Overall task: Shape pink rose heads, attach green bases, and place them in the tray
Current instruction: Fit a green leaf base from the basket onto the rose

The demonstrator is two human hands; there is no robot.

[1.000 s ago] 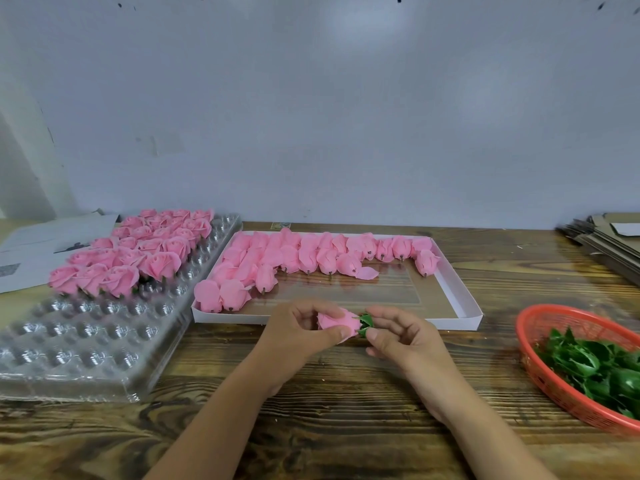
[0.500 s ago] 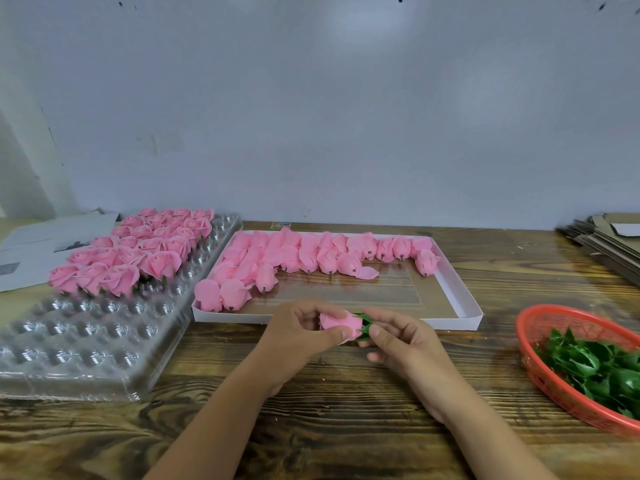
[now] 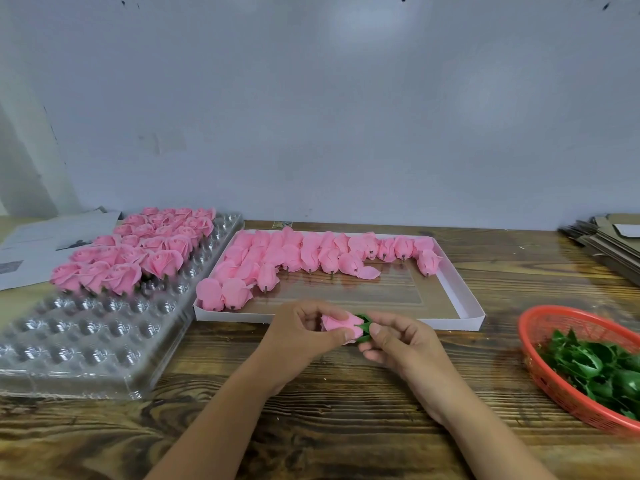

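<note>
Rose head point(image 3: 337, 323): pink, lying sideways between both hands, just above the table point(image 3: 346, 410) and directly in front of the white box's near wall.
Left hand point(image 3: 304, 336): fingers curled round the bloom end, thumb along its near side; judged to be steadying the flower so the stem end faces right.
Right hand point(image 3: 398, 341): thumb and fingertips pinch the green base point(image 3: 363, 329) against the stem end of the rose head; the remaining fingers are loosely curled below.
Green base: leafy points spread over the petals, seated at the flower's end; whether it is fully home cannot be told.
Step in hand: attaching the base, by appearance near its close; tray placement not yet done.
White box point(image 3: 460, 299): shallow, holds the unshaped pink buds point(image 3: 311, 254) in rows along its far and left sides, stubs pointing toward the person; evidently the supply, kept within easy reach.
Clear tray point(image 3: 86, 341): dimpled plastic, left of the box; finished roses point(image 3: 138, 251) fill its far cells upright, near cells vacant, so filling appears to run from far to near.
Red basket point(image 3: 554, 386): at the right edge, holds loose green bases point(image 3: 595, 365), on the side of the hand that fits them.
Remainder: papers far left, stacked cardboard far right.
</note>
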